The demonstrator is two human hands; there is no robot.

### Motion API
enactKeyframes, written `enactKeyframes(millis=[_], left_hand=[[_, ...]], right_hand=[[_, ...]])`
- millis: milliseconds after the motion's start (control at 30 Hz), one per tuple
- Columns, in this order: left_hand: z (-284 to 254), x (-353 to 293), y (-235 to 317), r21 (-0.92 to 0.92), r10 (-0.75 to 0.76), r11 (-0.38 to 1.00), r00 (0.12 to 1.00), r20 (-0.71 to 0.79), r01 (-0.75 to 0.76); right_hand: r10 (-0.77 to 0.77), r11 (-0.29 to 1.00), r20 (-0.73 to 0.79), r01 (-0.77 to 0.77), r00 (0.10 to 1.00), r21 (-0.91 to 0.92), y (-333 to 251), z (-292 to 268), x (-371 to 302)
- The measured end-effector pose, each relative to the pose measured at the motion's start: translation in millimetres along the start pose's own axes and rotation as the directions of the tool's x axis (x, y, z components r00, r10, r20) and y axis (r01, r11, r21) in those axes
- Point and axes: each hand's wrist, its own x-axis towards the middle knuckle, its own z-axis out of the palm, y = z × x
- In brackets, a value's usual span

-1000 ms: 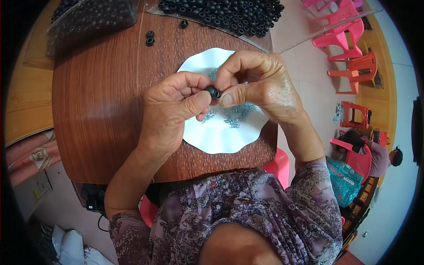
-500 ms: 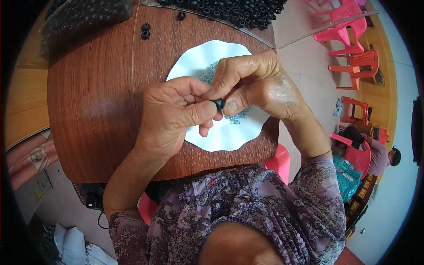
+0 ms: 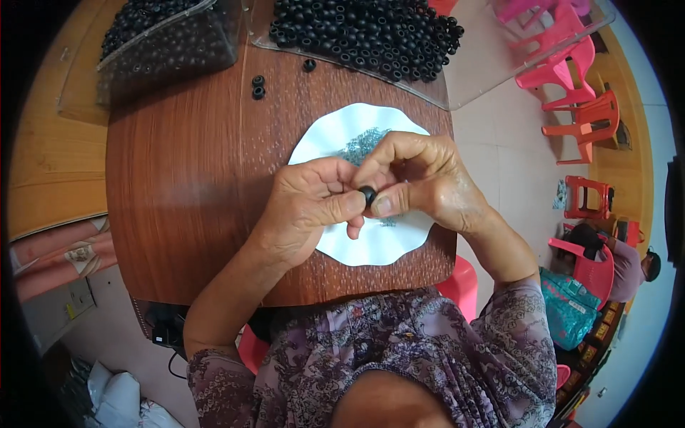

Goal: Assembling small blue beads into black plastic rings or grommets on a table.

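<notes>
A small, round black part [image 3: 368,194] is pinched between the thumb and fingers of my left hand [image 3: 300,212], over a white plate with a wavy rim [image 3: 357,251]. My right hand [image 3: 439,187] is closed at the part's right side. Its thumb tip presses against the part, and its curled index finger comes down from above. Whether it holds some smaller piece there is hidden. On the plate, partly covered by my hands, lies a heap of tiny grey-green pieces [image 3: 362,145], too small to name.
Behind the plate, a clear tray [image 3: 421,89] holds many black hollow parts [image 3: 357,36]. Another clear bin [image 3: 171,68] of them stands far left. Loose black parts [image 3: 258,92] lie on the brown wooden table [image 3: 185,200]. Pink chairs [image 3: 560,78] and a seated person [image 3: 628,271] are at the right.
The whole view has shifted, so table, plate and hands appear lower and further right. Both hands stay together at the black part, which seems slightly turned.
</notes>
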Motion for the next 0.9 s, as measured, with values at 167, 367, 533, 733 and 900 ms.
enactKeyframes(millis=[167,367,533,733,900], left_hand=[[6.0,0.8,8.8,-0.04,0.035,0.999,0.998,-0.042,-0.037],[0.7,-2.5,7.5,0.01,0.081,0.997,0.997,0.002,-0.081],[5.9,-3.4,8.0,-0.068,0.031,0.997,1.0,-0.001,-0.031],[2.4,-2.1,3.7,-0.106,0.056,0.993,0.998,0.014,-0.054],[3.7,-2.5,-0.1,-0.086,0.061,0.995,0.998,0.007,-0.06]], right_hand=[[-0.111,0.987,-0.02,0.108,0.994,-0.12,-1.3,-7.2,-1.2],[-0.29,0.935,0.065,0.297,0.955,-0.193,7.6,-6.8,0.5],[-0.188,0.978,0.055,0.192,0.981,-0.08,10.0,-7.8,-0.5],[-0.201,0.978,0.005,0.2,0.98,0.057,19.9,-1.5,0.7],[-0.317,0.948,0.011,0.317,0.948,-0.005,20.7,4.0,0.0]])
